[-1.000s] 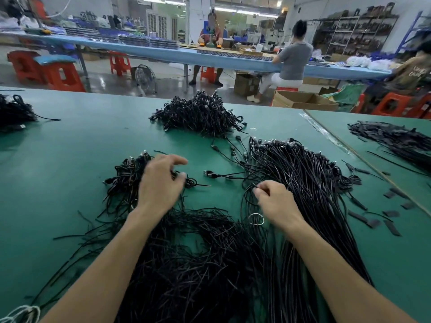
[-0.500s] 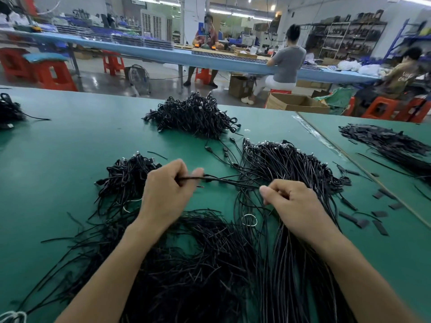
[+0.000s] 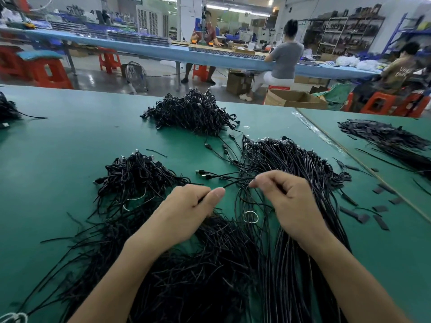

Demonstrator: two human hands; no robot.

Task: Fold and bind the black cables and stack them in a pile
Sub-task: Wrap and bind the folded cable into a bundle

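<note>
A thin black cable (image 3: pixel 235 182) runs between my two hands above the green table (image 3: pixel 58 159). My left hand (image 3: pixel 186 210) pinches one end of it between thumb and fingers. My right hand (image 3: pixel 286 201) pinches the same cable a little to the right, over a long bundle of loose black cables (image 3: pixel 293 164). A pile of bound cables (image 3: pixel 137 176) lies to the left of my left hand. A bigger pile of bound cables (image 3: pixel 191 113) lies further back. Under my forearms spreads a heap of thin black ties (image 3: pixel 186 271).
A small metal ring (image 3: pixel 250 216) lies between my hands. Black strips (image 3: pixel 359 215) are scattered at the right, beside a seam to a second table holding more black strips (image 3: pixel 384 138). Another cable heap (image 3: pixel 7 110) sits at the far left. People work at a blue bench behind.
My left hand left the bound pile and took hold of a cable end. Both hands have since drawn closer together with the cable between them.
</note>
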